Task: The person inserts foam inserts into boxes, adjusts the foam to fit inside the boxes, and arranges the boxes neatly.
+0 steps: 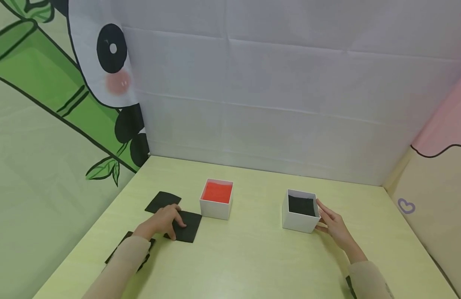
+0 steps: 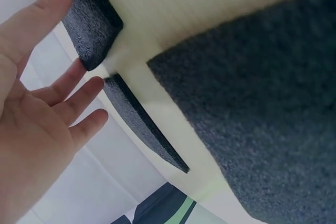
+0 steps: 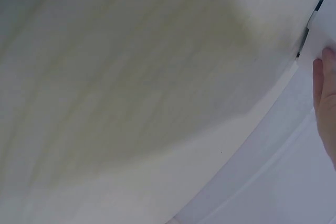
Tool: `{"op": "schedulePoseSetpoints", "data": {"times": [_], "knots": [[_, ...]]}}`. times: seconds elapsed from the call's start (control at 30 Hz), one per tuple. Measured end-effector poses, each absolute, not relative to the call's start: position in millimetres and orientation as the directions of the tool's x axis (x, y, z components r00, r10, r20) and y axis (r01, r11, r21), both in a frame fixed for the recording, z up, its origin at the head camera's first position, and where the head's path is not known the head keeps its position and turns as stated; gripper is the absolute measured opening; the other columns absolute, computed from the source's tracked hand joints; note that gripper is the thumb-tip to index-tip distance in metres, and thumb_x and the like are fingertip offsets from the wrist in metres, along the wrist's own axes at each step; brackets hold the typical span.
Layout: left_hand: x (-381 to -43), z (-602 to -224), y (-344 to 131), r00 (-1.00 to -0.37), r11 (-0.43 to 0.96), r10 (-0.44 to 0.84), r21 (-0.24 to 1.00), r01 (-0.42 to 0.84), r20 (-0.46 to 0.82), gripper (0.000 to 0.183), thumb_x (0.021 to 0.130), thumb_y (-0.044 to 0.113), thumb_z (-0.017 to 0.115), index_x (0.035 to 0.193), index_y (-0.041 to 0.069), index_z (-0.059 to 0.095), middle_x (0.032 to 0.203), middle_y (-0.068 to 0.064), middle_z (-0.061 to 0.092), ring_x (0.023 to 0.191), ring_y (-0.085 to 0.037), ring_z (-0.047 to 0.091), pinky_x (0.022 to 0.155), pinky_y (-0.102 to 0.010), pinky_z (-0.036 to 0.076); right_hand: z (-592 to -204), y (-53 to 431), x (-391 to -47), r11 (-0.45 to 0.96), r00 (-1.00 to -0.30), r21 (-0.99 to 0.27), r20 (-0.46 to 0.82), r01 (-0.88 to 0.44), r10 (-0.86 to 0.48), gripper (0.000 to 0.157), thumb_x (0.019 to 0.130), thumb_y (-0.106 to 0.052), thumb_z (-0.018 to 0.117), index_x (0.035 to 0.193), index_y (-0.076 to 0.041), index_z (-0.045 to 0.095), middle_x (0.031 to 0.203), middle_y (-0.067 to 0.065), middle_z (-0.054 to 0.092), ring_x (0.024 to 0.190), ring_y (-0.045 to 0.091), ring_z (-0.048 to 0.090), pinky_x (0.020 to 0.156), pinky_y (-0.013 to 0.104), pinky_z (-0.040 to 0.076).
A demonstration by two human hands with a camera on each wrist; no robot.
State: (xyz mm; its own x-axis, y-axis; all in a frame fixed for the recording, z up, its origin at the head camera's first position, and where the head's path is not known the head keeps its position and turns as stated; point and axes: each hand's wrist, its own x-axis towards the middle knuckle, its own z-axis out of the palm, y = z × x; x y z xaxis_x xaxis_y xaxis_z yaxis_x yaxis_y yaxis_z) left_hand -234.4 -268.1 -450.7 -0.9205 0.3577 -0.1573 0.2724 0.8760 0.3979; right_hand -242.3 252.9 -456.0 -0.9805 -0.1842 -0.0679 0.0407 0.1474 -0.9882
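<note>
My left hand is on a black square sheet at the left of the table. In the left wrist view its thumb and index finger lie on either side of the sheet, pinching its edge, while the other fingers stretch out. A second black sheet lies just behind that hand. On the right, my right hand touches the right side of a white open box with nearly straight fingers. Black material shows inside this box. The right wrist view catches only part of the hand.
A second white box, with red material inside, stands left of centre. More black material lies partly hidden under my left forearm. A dark edge shows beside my right sleeve. A white cloth wall rises behind the table.
</note>
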Motion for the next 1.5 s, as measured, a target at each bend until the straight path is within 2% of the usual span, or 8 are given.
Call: {"op": "schedulePoseSetpoints", "data": {"times": [0.33,0.67,0.8,0.87,0.97,1.07,1.27,1.5], "knots": [[-230,-448,-264,-0.937,0.858,0.322,0.460,0.230,-0.133,0.036,0.048,0.002,0.084,0.081,0.012,0.074,0.109,-0.013,0.044,0.097,-0.027,0.047,0.082,-0.041,0.043,-454,253,-243,0.149,-0.980,-0.988,-0.060,0.032,-0.190,0.053,0.097,-0.023,0.038,0.141,-0.004,0.015,0.141,0.027,0.017,0.089,0.001,0.055,0.078,0.036,0.048],[-228,-450,-270,-0.955,0.858,0.284,0.466,0.214,-0.086,0.034,0.051,0.006,0.085,0.080,0.016,0.071,0.120,-0.020,0.040,0.110,-0.038,0.039,0.088,-0.049,0.038,-455,253,-243,0.158,-0.978,-0.986,-0.079,0.048,-0.192,0.056,0.096,-0.027,0.040,0.142,-0.006,0.016,0.142,0.025,0.016,0.090,0.001,0.055,0.080,0.038,0.046],[-230,-451,-274,-0.956,0.851,0.284,0.476,0.220,-0.068,0.029,0.055,0.002,0.083,0.079,0.012,0.068,0.121,-0.026,0.043,0.111,-0.043,0.040,0.088,-0.051,0.037,-455,253,-243,0.157,-0.979,-0.986,-0.079,0.050,-0.187,0.056,0.096,-0.028,0.040,0.142,-0.006,0.016,0.142,0.025,0.016,0.090,0.001,0.055,0.080,0.038,0.046],[-230,-451,-277,-0.958,0.843,0.285,0.486,0.229,-0.043,0.028,0.056,0.000,0.081,0.078,0.009,0.067,0.114,-0.024,0.050,0.107,-0.041,0.045,0.085,-0.049,0.040,-455,253,-243,0.155,-0.979,-0.987,-0.079,0.050,-0.186,0.056,0.096,-0.028,0.040,0.142,-0.006,0.016,0.142,0.025,0.016,0.090,0.001,0.055,0.080,0.038,0.046],[-229,-450,-280,-0.962,0.820,0.271,0.528,0.223,-0.014,0.026,0.056,-0.002,0.080,0.075,0.008,0.065,0.095,-0.013,0.059,0.086,-0.029,0.054,0.074,-0.040,0.045,-455,253,-243,0.152,-0.979,-0.987,-0.079,0.051,-0.187,0.056,0.096,-0.028,0.040,0.142,-0.006,0.016,0.142,0.025,0.016,0.090,0.000,0.055,0.080,0.038,0.047],[-228,-449,-283,-0.962,0.783,0.274,0.581,0.223,-0.001,0.026,0.058,-0.004,0.079,0.074,0.008,0.062,0.079,-0.002,0.056,0.067,-0.017,0.047,0.060,-0.032,0.042,-455,253,-243,0.151,-0.978,-0.987,-0.077,0.048,-0.192,0.056,0.096,-0.027,0.039,0.142,-0.006,0.015,0.142,0.025,0.016,0.090,0.000,0.055,0.080,0.038,0.047],[-228,-450,-288,-0.942,0.683,0.332,0.680,0.267,0.036,0.021,0.065,-0.003,0.075,0.075,0.007,0.060,0.071,0.001,0.052,0.058,-0.013,0.042,0.052,-0.027,0.039,-454,254,-243,0.158,-0.976,-0.986,-0.076,0.044,-0.202,0.056,0.096,-0.028,0.039,0.142,-0.007,0.015,0.143,0.025,0.014,0.092,0.000,0.054,0.081,0.039,0.046],[-228,-447,-294,-0.944,0.500,0.331,0.847,0.182,0.008,0.013,0.072,-0.001,0.071,0.079,-0.002,0.059,0.070,-0.004,0.056,0.055,-0.015,0.052,0.050,-0.031,0.048,-454,254,-243,0.162,-0.976,-0.985,-0.084,0.051,-0.200,0.054,0.097,-0.025,0.039,0.142,-0.007,0.016,0.143,0.024,0.015,0.091,0.001,0.054,0.080,0.038,0.046]]}}
